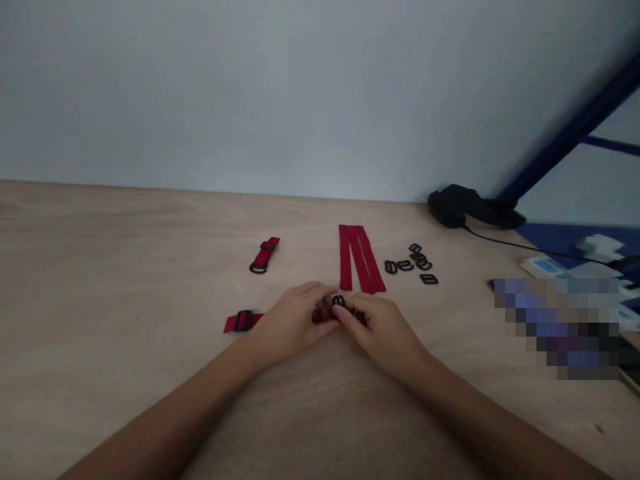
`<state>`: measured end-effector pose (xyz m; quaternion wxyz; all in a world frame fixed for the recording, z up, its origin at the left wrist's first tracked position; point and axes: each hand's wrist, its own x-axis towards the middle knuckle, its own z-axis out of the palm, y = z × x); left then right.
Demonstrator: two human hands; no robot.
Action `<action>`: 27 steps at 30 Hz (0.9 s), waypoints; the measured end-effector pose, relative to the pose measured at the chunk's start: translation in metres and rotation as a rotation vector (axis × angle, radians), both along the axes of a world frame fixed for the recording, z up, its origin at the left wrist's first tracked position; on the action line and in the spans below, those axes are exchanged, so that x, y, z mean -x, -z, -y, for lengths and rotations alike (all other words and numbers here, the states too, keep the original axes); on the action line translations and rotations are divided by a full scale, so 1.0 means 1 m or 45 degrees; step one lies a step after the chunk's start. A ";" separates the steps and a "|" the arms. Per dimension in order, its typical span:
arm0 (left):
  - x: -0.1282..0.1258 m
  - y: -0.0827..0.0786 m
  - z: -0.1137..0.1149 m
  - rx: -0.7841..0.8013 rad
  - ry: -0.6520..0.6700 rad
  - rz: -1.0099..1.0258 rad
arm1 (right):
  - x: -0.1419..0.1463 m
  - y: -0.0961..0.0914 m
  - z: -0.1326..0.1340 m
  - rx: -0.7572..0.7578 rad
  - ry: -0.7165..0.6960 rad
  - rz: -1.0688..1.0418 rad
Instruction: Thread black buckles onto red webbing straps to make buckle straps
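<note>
My left hand (296, 315) is closed on a red webbing strap (257, 320). The strap's free end sticks out to the left of that hand, with a black slider buckle (243, 321) threaded on it. Between thumb and fingers, my right hand (383, 323) pinches a small black ring buckle (339, 302) against the strap. The fingertips of both hands meet there, so how the strap runs at the buckle is hidden. Just beyond the hands lie flat red webbing strips (371, 259). Farther left is a short red strap (265, 255) with a black slider and a D-shaped ring.
Several loose black buckles (405, 265) lie right of the strips on the wooden table (125, 267). A black corded device (470, 205) rests by the wall at the back right. A blurred-out patch (560, 327) and white-and-blue items (545, 267) occupy the right side.
</note>
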<state>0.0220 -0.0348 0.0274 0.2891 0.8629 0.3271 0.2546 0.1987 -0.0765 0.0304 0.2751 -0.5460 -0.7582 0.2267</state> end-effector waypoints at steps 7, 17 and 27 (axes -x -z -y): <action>0.007 0.003 -0.004 0.281 -0.123 0.036 | -0.010 0.009 -0.006 -0.054 -0.008 0.166; 0.005 0.017 -0.008 0.561 0.010 0.172 | -0.015 0.013 -0.008 0.188 -0.055 -0.071; 0.004 0.021 -0.009 0.840 0.073 0.370 | -0.015 0.020 -0.012 0.746 -0.173 -0.867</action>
